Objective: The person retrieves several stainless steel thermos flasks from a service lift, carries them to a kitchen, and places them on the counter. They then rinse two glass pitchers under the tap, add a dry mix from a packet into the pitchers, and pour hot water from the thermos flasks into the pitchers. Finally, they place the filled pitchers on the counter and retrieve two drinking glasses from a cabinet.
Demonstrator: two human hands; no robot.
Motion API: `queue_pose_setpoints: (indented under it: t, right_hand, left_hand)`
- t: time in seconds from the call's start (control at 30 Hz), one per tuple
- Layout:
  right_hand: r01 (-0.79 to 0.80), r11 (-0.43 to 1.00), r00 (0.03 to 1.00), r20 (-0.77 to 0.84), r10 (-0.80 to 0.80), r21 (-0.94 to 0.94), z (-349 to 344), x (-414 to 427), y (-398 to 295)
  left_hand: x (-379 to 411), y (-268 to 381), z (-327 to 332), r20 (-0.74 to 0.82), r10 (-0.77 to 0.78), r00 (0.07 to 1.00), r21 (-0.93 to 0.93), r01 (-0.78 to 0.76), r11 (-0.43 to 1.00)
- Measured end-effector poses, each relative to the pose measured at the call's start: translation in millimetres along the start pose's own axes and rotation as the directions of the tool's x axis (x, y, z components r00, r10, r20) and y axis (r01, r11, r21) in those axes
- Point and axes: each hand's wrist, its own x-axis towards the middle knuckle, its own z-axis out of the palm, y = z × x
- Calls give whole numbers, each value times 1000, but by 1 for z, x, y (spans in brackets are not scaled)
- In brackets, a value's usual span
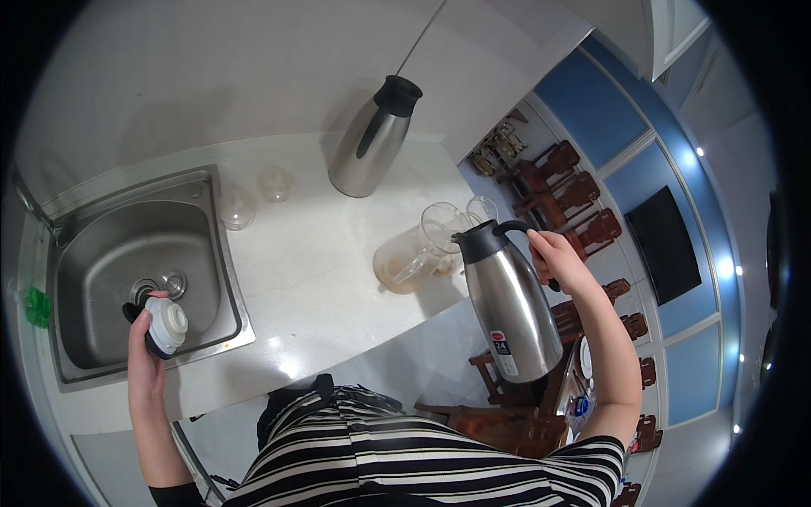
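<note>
My right hand [557,256] grips the black handle of a stainless steel vacuum jug [513,310]. The jug hangs slightly tilted beyond the counter's front edge, its black-collared mouth uncovered and a label low on its side. In my left hand [147,336] is a black-and-white jug lid [167,322], its white underside turned to the right, held over the front of the steel sink [114,253]. A second steel vacuum jug [370,149] stands at the back of the counter. Nearer, a clear glass pitcher [405,263] stands partly behind the held jug.
Two small clear vessels [238,212] sit beside the sink on the white counter [304,279]. Another clear pitcher [485,209] shows behind the held jug. A faucet [38,209] rises at the sink's left. Wooden chairs [507,424] and a table stand on the floor to the right.
</note>
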Motion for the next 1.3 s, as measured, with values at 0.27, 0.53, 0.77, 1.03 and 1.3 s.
queue_pose_setpoints:
  t: [0.27, 0.53, 0.77, 1.03, 1.3]
  right_hand:
    - [-48, 999, 998, 49, 48, -5, -5, 10, -2]
    - [-61, 996, 995, 81, 66, -58, -6, 16, -9]
    - [-59, 993, 992, 107, 71, -106, -8, 19, -17]
    - [-99, 992, 988, 112, 107, -81, -9, 20, -19]
    - [-42, 988, 999, 40, 36, 152, -5, 8, 20]
  left_hand:
    - [0, -4, 4, 23, -11, 1000, -6, 11, 1000]
    - [2, -7, 4, 65, -25, 998, -21, 27, 999]
    - [8, -13, 12, 50, -40, 998, -51, 43, 998]
    - [12, -22, 34, 125, -94, 988, -51, 101, 994]
    - [17, -33, 59, 151, -115, 982, -66, 126, 990]
